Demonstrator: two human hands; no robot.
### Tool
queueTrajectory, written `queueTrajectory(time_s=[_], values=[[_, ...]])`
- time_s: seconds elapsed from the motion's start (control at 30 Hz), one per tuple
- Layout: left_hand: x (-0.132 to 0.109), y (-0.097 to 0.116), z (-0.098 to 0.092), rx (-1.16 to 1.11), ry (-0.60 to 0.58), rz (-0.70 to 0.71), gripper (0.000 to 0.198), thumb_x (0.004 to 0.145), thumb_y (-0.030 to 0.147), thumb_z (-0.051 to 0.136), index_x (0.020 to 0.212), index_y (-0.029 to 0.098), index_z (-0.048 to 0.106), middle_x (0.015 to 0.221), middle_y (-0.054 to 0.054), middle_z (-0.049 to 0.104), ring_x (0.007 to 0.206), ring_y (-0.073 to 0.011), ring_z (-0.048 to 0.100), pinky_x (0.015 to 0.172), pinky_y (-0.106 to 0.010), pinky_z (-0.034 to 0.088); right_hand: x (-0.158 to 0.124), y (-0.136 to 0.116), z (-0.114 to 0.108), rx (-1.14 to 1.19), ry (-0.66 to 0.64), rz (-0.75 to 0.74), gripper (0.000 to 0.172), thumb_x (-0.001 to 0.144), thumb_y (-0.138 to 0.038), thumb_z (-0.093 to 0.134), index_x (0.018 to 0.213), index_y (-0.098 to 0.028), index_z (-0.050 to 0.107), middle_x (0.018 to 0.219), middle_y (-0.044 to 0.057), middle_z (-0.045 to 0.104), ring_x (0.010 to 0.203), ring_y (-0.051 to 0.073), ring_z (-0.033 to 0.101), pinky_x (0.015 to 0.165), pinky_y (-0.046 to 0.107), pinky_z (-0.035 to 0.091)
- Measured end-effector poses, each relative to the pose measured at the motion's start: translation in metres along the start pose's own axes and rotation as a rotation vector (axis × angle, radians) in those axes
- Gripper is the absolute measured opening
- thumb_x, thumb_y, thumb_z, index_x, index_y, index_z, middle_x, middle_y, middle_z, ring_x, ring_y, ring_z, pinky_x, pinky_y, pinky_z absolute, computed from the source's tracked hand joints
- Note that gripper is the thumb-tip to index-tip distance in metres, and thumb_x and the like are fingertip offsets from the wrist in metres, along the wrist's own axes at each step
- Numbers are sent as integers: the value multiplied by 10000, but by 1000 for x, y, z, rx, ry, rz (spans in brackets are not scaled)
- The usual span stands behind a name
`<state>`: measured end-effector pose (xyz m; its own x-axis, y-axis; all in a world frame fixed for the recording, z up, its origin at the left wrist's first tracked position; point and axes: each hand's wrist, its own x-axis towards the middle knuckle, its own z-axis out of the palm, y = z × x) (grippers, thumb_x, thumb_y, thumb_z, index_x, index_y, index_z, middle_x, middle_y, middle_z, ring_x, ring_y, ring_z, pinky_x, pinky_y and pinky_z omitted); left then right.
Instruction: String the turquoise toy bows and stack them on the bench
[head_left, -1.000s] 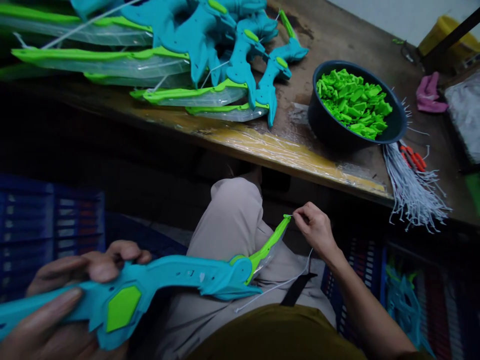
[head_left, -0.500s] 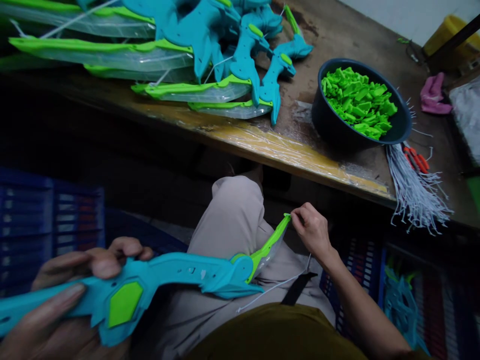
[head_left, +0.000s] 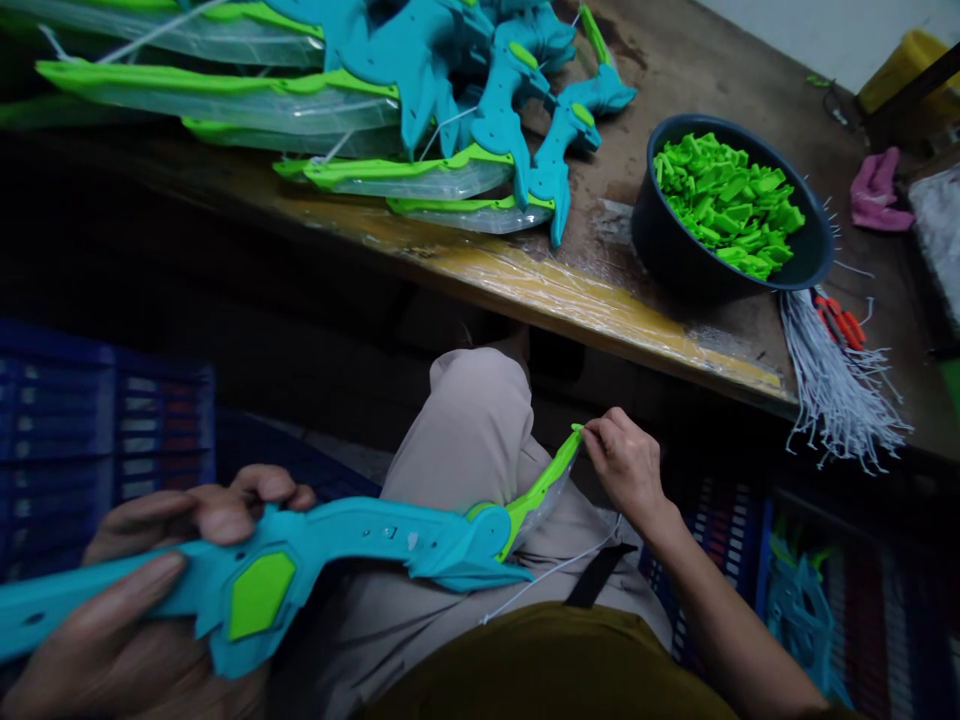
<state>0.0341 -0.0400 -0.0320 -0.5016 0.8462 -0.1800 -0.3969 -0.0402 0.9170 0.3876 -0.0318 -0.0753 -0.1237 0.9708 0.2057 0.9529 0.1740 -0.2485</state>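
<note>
Fingers (head_left: 225,515) of the left hand (head_left: 127,640) are wrapped round the teal body of a toy bow (head_left: 435,540), thumb on the side away from the workbench (head_left: 585,305). From where I stand, the bow lies over the sitter's lap (head_left: 465,440), lower than that workbench and on the near side of its front edge. It looks light and stiff, moulded plastic, smooth enough to turn in a loose grip; the thick part by the green inset (head_left: 262,596) seems the surest hold, the slim green limb (head_left: 536,495) the likelier to flex. Finger and thumb of the right hand (head_left: 626,460) pinch at the limb's tip, knuckles toward the workbench, forearm slanting up to it; whether they have cord or plastic, I can't tell.
</note>
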Motion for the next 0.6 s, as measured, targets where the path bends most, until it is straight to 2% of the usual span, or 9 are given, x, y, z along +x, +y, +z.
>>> queueTrajectory(time_s=[0.2, 0.5, 0.6], values=[[-3, 3, 5, -41, -2, -41, 251, 664, 183, 589, 818, 296, 752, 646, 66, 633, 901, -204, 606, 769, -366, 552, 1, 2, 1, 2, -56, 30, 264, 1063, -246, 502, 909, -184, 706, 858, 41, 636, 712, 142, 597, 634, 259, 385], [-2, 4, 8, 8, -24, 3, 238, 652, 187, 589, 792, 316, 733, 640, 73, 646, 882, -203, 595, 735, -351, 583, 1, 2, 7, -62, -79, 68, 193, 997, -202, 546, 865, -169, 683, 852, 47, 620, 693, 149, 562, 630, 279, 354], [2, 0, 2, -24, 36, -15, 237, 600, 217, 616, 796, 305, 718, 615, 54, 607, 874, -214, 589, 756, -364, 579, 3, 0, 6, -89, -101, 79, 174, 977, -193, 565, 848, -171, 679, 846, 46, 616, 702, 155, 564, 626, 289, 345]])
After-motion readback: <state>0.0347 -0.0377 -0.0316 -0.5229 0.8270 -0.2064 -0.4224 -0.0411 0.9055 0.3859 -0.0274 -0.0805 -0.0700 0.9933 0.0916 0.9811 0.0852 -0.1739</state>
